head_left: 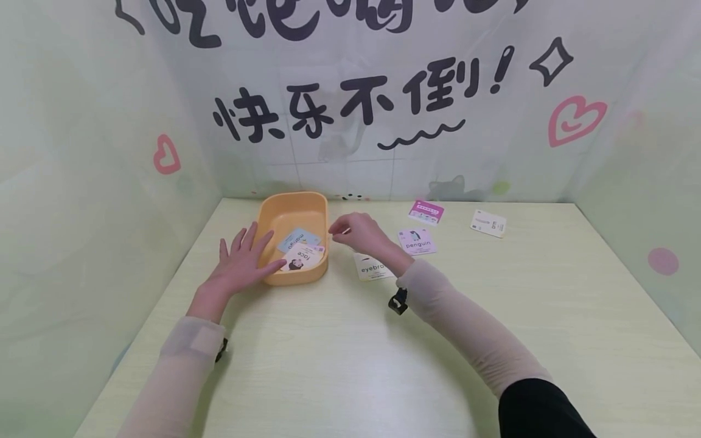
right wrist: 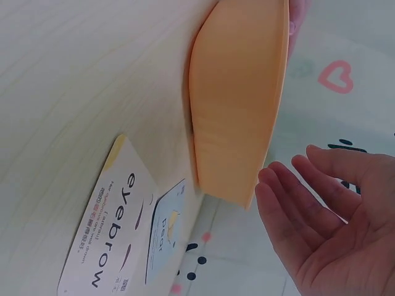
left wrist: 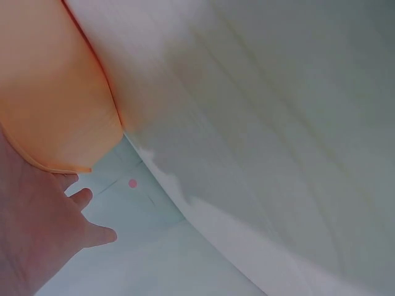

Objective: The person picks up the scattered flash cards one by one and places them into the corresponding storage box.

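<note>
An orange plastic bin [head_left: 294,278] stands at the back left of the table, with a blue "mango" card [head_left: 296,236] and a white "face" card [head_left: 304,257] lying in it. Spread over the bin's left side is my left hand [head_left: 238,264], its fingers straight and the thumb reaching across the near end. At the right rim, my right hand [head_left: 362,234] hovers with loosely bent fingers and nothing between them. Below it lie an "eyebrow" card [right wrist: 114,228] and a pale blue "pear" card [right wrist: 165,231]; the pear card is hidden in the head view.
To the right of the right hand lie a "penguin" card [head_left: 417,242], a magenta card [head_left: 426,213] and a white "arm" card [head_left: 489,224]. A printed cloth backdrop [head_left: 339,164] rises behind the table [head_left: 339,365] and along its sides.
</note>
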Demonstrator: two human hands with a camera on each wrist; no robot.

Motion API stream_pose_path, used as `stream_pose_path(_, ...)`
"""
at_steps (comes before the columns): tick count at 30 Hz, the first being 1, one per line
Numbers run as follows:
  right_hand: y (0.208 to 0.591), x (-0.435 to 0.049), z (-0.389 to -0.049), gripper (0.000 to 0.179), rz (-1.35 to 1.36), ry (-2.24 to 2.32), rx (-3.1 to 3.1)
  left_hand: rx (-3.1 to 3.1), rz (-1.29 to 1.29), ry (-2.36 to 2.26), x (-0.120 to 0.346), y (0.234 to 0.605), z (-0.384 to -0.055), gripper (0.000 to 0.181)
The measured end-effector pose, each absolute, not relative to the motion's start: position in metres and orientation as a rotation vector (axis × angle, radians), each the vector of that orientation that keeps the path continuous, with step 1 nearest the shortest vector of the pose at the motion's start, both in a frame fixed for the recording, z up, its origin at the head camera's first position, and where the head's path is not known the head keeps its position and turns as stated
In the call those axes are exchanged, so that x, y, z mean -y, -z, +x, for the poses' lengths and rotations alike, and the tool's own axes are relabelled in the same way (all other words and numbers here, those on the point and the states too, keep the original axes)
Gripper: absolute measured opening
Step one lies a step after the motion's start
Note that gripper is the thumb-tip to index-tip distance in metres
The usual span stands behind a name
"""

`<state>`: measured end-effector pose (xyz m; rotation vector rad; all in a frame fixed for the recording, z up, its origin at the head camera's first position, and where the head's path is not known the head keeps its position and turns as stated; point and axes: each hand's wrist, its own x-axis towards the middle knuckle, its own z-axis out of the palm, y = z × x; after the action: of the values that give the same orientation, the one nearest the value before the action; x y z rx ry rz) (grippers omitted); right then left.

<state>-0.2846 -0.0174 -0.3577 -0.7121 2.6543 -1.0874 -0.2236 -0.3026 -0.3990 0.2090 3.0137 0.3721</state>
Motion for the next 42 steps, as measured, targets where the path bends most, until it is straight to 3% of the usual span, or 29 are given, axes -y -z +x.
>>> stream_pose_path(42,0.384,-0.076,-0.297,0.031,-0.465,1.065,-2.717,-3.008,0.216,-0.391,0.302,0.400,-0.223,0.093)
